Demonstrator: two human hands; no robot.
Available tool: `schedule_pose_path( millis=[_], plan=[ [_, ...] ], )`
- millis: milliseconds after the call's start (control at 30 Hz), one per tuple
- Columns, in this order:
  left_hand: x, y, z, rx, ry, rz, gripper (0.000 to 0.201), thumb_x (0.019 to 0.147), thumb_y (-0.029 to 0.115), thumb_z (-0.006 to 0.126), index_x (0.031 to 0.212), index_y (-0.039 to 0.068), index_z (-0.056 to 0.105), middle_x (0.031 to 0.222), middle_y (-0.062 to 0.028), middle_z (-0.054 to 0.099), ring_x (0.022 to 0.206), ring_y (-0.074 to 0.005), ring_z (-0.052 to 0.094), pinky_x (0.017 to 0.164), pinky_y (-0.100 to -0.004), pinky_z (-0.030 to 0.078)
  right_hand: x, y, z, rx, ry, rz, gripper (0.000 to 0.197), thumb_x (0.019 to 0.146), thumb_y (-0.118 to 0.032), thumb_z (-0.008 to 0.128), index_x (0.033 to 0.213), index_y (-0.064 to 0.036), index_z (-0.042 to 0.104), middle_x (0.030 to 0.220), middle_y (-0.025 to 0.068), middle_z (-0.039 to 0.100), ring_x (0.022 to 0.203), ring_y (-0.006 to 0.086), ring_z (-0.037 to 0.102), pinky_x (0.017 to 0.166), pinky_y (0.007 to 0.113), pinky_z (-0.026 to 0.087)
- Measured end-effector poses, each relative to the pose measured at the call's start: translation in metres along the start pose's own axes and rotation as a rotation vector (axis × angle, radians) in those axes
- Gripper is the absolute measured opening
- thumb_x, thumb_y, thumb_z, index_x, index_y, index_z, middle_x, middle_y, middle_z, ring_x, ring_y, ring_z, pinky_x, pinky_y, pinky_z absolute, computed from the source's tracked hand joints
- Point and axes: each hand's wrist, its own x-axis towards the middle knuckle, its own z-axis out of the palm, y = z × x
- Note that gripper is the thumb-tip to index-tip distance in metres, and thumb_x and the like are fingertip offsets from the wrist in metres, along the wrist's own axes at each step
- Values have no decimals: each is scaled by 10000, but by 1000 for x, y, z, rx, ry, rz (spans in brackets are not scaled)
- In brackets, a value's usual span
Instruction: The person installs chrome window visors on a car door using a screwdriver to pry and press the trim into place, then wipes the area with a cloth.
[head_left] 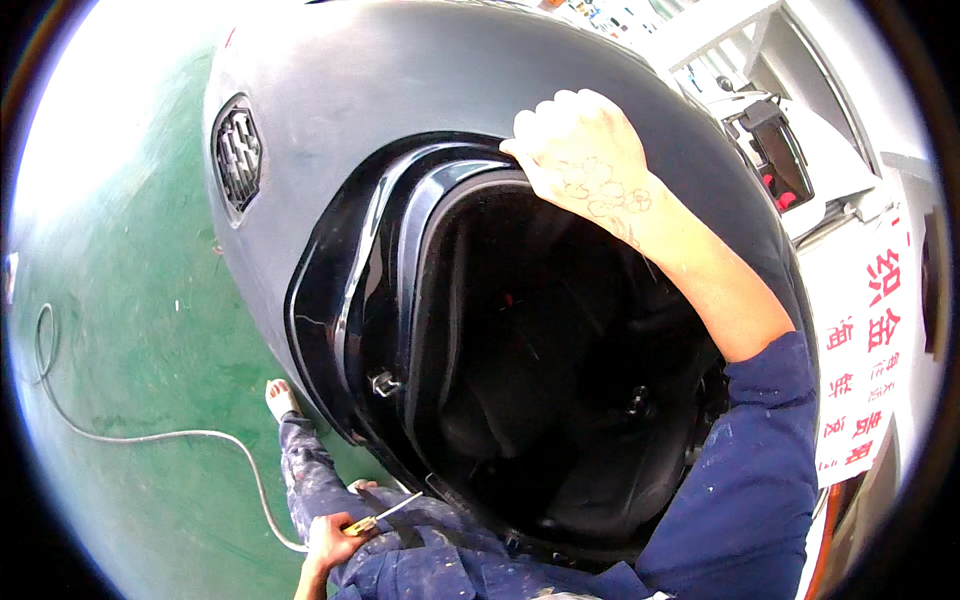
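Note:
A dark grey car body (420, 75) fills the middle of the view, with a large opening lined by a black rubber seal (420, 260). My right hand (580, 150) rests at the upper rim of that opening, its fingers curled down against the panel. Whatever those fingers may hold is hidden. Low on the left, beside my thigh, my left hand (328, 545) is closed around an air blow gun with a yellow body (360, 526) and a thin metal nozzle (400, 508). A grey hose (220, 435) leads up to that hand.
The hose curves across the green floor (130, 360) on the left. A latch (384, 383) sits on the opening's glossy black edge, and a honeycomb vent (238, 160) is set in the panel. At right stand a white vehicle (820, 150) and a white sign (855, 330) with red characters.

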Motion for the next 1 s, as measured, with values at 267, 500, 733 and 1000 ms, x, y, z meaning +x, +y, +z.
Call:
schedule_pose_path(
  millis=[267,500,733,1000],
  plan=[
    [-2,35,-23,-13,-13,21,474,744,421,915,703,0,702,585,-119,625,556,-132,516,558,-375,461,-104,12,-74,136,76,274,250,880,-139,752,709,-78,580,661,83,544,660,275,566,643,406,470],
    [-12,138,-70,-86,-42,202,370,867,369,827,820,18,718,727,-165,693,637,-231,679,623,-389,517,-180,-147,-106,1530,-621,633,350,905,-315,812,1092,-64,658,791,109,684,737,225,690,687,382,561],
    [-9,197,-105,-27,-91,263,468,909,460,779,880,0,701,710,-199,661,639,-300,662,629,-434,500,-227,-314,-61,2124,-722,948,357,1006,-363,703,1189,-58,672,962,67,707,889,147,660,824,338,537],
    [6,249,-162,188,-441,448,495,948,479,748,1040,-5,695,817,-173,686,765,-246,683,690,-420,510,-343,-577,-30,1185,-1327,1806,423,963,-360,597,1142,-3,737,1178,234,731,1111,434,679,969,523,530]
  ],
)
